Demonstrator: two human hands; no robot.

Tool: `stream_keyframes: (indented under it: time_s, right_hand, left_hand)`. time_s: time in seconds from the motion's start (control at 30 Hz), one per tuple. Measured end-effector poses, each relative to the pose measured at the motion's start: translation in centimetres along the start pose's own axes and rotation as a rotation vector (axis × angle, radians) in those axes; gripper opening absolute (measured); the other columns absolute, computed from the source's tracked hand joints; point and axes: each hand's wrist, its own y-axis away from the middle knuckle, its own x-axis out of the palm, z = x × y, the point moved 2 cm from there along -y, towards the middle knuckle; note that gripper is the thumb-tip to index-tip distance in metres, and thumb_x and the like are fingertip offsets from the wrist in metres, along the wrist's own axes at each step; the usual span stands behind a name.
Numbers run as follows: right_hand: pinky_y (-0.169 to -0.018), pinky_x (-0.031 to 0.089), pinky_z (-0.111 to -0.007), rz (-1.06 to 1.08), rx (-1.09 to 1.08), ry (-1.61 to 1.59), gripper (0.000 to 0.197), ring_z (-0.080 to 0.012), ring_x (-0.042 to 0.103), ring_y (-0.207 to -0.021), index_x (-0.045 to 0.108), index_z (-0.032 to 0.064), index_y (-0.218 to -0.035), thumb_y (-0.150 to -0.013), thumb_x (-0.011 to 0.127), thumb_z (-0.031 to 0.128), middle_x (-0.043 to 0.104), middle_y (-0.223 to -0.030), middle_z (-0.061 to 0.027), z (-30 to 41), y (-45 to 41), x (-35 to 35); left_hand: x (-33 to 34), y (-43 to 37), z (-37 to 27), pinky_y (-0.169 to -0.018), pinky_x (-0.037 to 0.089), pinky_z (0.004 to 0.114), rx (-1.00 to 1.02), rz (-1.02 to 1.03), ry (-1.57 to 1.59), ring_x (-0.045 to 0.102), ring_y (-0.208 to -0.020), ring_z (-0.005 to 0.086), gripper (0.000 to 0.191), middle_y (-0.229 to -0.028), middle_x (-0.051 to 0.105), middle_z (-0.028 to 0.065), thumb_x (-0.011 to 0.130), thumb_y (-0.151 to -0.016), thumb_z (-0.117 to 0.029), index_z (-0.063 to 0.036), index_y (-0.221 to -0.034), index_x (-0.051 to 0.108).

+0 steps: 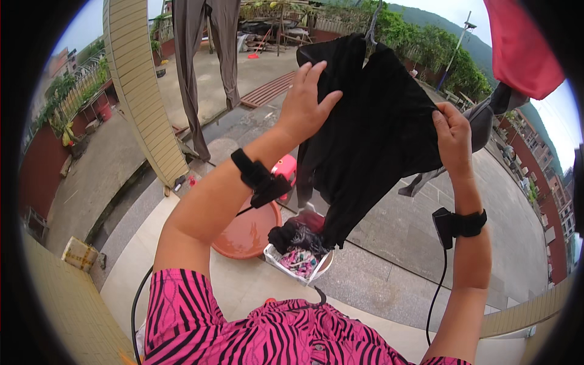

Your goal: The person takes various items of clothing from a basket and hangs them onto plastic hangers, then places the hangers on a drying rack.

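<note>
A black garment hangs in front of me from a hanger whose hook and neck show at the top. My left hand is raised at the garment's left part, fingers spread and thumb apart, gripping nothing that I can see. On the right, my right hand pinches the garment's edge between thumb and fingers and holds it out sideways. The lower end of the cloth hangs down over a white plastic basket holding dark, red and patterned clothes.
A reddish-brown basin with liquid stands left of the basket, a pink container behind it. Grey-brown trousers hang at the upper left beside a tiled pillar. Red cloth and grey clothing hang at the right.
</note>
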Motion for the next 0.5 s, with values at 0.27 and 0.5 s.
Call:
stream_keyframes:
  time_s: [0.27,0.5]
  right_hand:
    - [-0.064,0.045,-0.038,-0.185,-0.128,0.283,0.02,-0.0307,0.06,-0.068,0.061,-0.0036,-0.083,-0.083,0.054,0.015,0.06,-0.07,-0.02,7.4,-13.5,-4.9]
    - [-0.074,0.049,-0.038,-0.371,-0.089,0.43,0.024,-0.0315,0.064,-0.078,0.066,-0.0008,-0.086,-0.082,0.056,0.02,0.066,-0.079,-0.0189,13.2,-24.3,-9.2]
  left_hand:
    - [1.7,14.2,2.0,-0.103,0.033,0.043,-0.529,0.552,0.151,0.038,-0.125,0.038,0.099,-0.134,0.038,0.0258,0.074,-0.072,-0.045,0.0025,-0.14,0.021]
    - [4.3,16.5,-1.3,-0.111,0.018,0.042,-0.563,0.617,0.396,0.017,-0.137,0.04,0.121,-0.145,0.016,0.0321,0.078,-0.066,-0.051,0.0074,-0.141,0.002]
